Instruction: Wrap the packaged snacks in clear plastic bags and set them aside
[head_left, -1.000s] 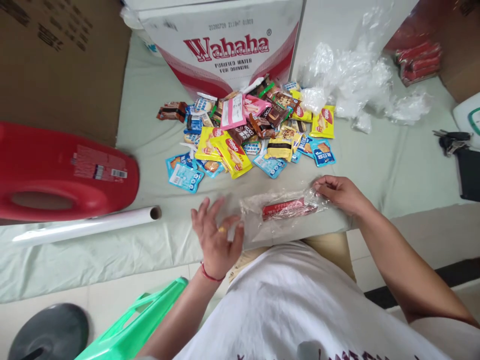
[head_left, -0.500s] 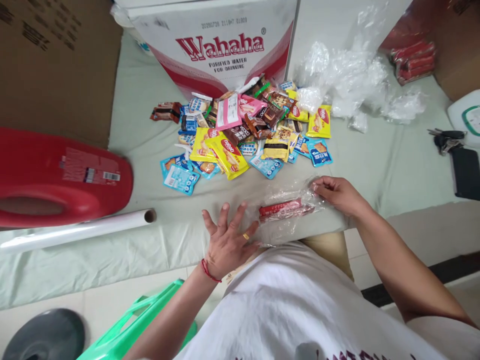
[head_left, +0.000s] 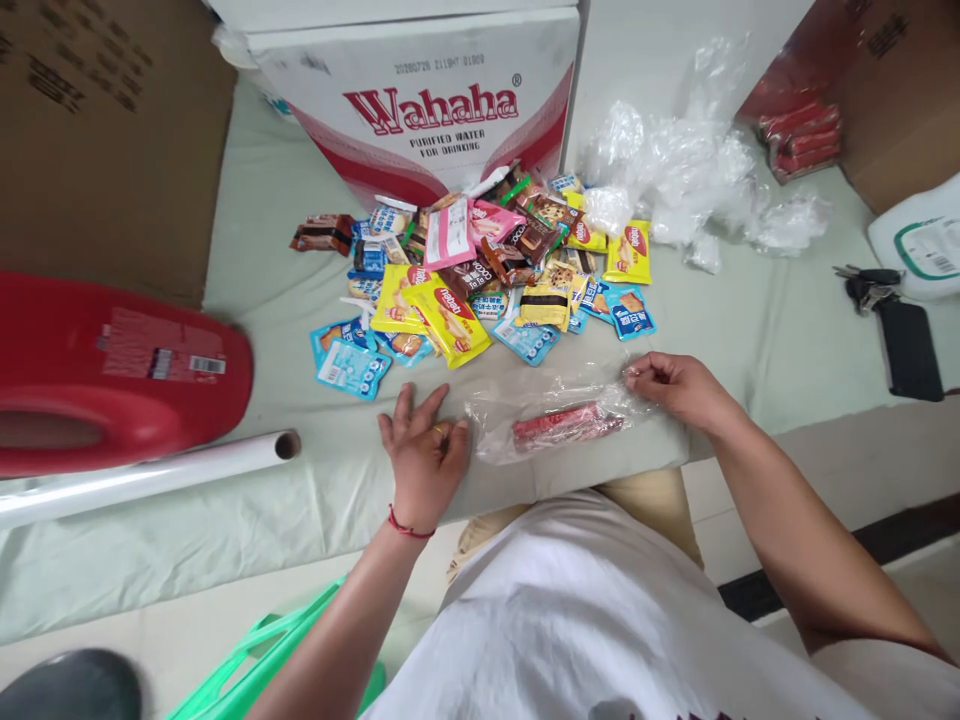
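A clear plastic bag (head_left: 495, 425) lies flat near the table's front edge, with red-wrapped sticks (head_left: 562, 425) inside. My right hand (head_left: 671, 385) pinches the bag's right end between thumb and fingers. Just left of the bag, my left hand (head_left: 426, 455) is over the cloth, its fingers apart and holding nothing. Behind the bag is a pile of small snack packets, among them a yellow packet (head_left: 450, 322), a pink packet (head_left: 450, 235) and a light blue packet (head_left: 352, 370).
A Wahaha carton (head_left: 450, 130) stands behind the packets. Crumpled clear bags (head_left: 675, 180) lie back right, beside a bag of red sticks (head_left: 802, 140). A red jug (head_left: 150, 370) and white roll (head_left: 150, 485) are left; keys (head_left: 870, 285) and a black phone (head_left: 909, 348) are right.
My left hand has moved left, off the bag, and the bag's left part now shows uncovered. My right hand still pinches the other end. The view has shifted slightly.
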